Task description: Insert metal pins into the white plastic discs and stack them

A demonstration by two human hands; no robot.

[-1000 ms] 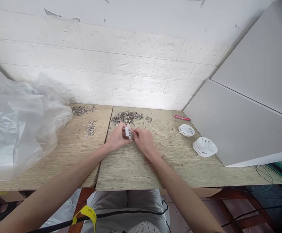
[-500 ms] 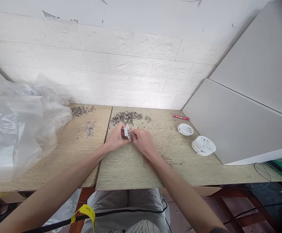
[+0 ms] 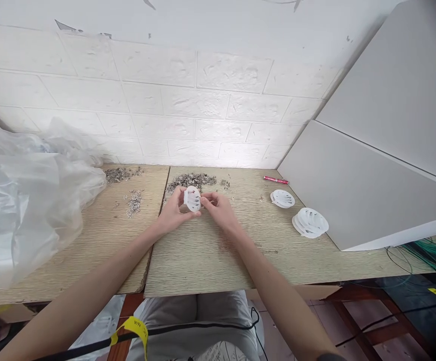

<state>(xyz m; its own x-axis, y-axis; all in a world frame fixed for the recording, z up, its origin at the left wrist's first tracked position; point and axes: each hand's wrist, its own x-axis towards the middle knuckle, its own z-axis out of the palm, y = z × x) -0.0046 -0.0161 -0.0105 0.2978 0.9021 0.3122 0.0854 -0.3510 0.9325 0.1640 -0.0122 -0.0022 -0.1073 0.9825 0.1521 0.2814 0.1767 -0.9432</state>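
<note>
A round white plastic disc with slots (image 3: 193, 198) is held up over the table between my hands, its slotted face turned towards me. My left hand (image 3: 173, 210) grips its left edge, thumb below and fingers behind. At the right edge, my right hand (image 3: 219, 209) pinches with thumb and forefinger; whether it holds a small metal piece there I cannot make out. Just behind the disc lies a heap of small metal parts (image 3: 195, 180). To the right are a white slotted disc (image 3: 282, 198) and a stack of similar discs (image 3: 311, 223) with metal bits in their slots.
A big clear plastic bag (image 3: 45, 200) covers the left of the table. Smaller heaps of metal parts (image 3: 134, 203) lie beside it. A red pen (image 3: 276, 179) rests near the grey panel (image 3: 383, 185) on the right. Green wires (image 3: 428, 253) hang at the right edge.
The disc has turned from nearly edge-on to show its slotted face. Both hands stay at it, and the right fingers have shifted to its right rim. The view has moved slightly.
</note>
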